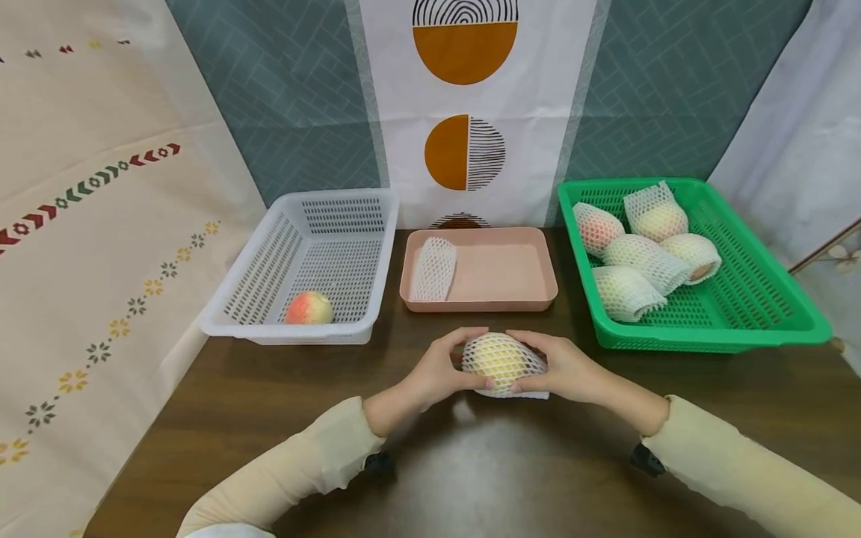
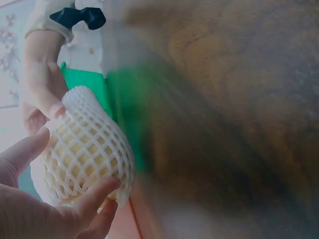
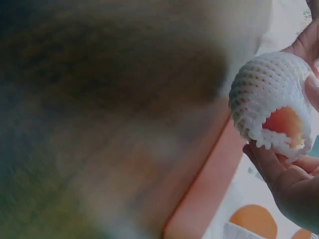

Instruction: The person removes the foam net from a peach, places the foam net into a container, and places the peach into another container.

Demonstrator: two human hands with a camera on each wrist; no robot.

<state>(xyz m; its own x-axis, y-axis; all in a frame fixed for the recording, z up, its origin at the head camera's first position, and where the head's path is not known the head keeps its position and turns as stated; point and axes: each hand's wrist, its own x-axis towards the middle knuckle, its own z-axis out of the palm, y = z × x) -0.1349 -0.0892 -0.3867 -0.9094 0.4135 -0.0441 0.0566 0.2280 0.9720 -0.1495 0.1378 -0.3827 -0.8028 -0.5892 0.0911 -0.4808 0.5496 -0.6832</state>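
Together, left hand (image 1: 436, 370) and right hand (image 1: 569, 369) grip the netted fruit (image 1: 501, 362): probably light, bruisable, best cupped mid-body.

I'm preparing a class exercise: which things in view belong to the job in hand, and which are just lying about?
Probably part of the job:
held netted fruit
bare fruit in the white basket
loose foam net in the pink tray
netted fruits in the green basket
dark table

Probably just surroundings:
cream patterned cloth
backdrop with orange shapes
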